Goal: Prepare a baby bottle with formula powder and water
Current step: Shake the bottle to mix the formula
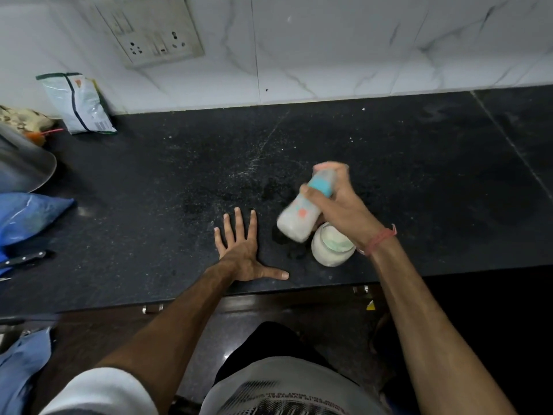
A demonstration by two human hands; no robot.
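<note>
Left hand [244, 256] flat, spread; right hand [338, 199] grips tilted, blurred, milky, teal-collared baby bottle [302, 217].

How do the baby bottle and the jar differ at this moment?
The baby bottle is gripped in the right hand, tilted and motion-blurred above the counter; the jar stands upright on the counter, untouched. The bottle is tall and slim with a teal collar; the jar is short and wide-mouthed. Both hold something white.

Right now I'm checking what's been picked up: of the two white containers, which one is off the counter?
The baby bottle with the teal collar: the right hand holds it tilted in the air. The powder jar stands on the counter.
</note>
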